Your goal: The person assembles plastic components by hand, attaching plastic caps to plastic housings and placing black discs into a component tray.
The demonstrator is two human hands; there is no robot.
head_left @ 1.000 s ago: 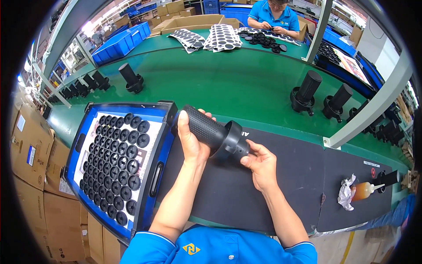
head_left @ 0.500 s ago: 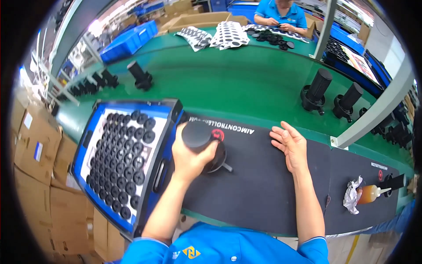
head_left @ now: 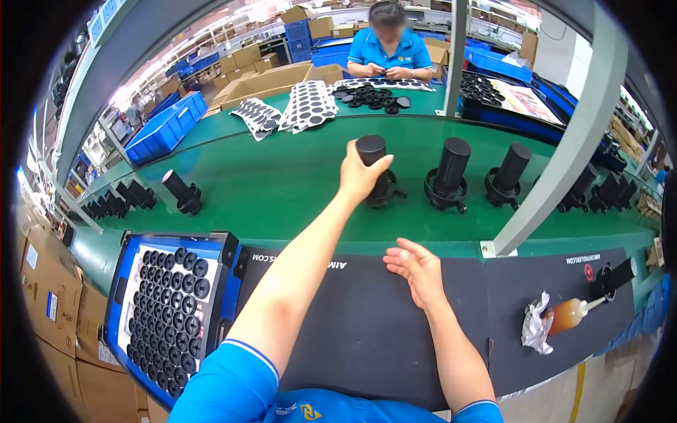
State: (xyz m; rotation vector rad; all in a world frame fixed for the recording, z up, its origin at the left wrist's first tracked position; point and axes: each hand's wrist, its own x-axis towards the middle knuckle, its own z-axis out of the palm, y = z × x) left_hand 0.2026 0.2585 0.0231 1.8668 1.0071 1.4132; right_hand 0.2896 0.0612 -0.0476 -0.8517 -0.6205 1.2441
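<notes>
My left hand [head_left: 361, 174] is wrapped round a black cylindrical part with a ringed base [head_left: 371, 149], held upright at the green belt surface [head_left: 296, 190]. Whether its base touches the belt I cannot tell. Just to its right stands a similar black part [head_left: 452, 166], and beyond that another black part [head_left: 509, 169]. My right hand [head_left: 417, 273] hovers over the dark mat [head_left: 367, 338] with fingers apart and nothing in it.
A blue tray [head_left: 224, 282] of round black discs lies at left. On the mat's right are crumpled foil [head_left: 536, 324], an amber squeeze bottle [head_left: 568, 315] and a tipped black part [head_left: 615, 280]. A grey post [head_left: 557, 162] rises at right. A co-worker [head_left: 391, 49] sits opposite.
My left hand has carried the black part from above the mat forward to the green belt. My right hand stays over the mat, and the view has tilted up and turned right.
</notes>
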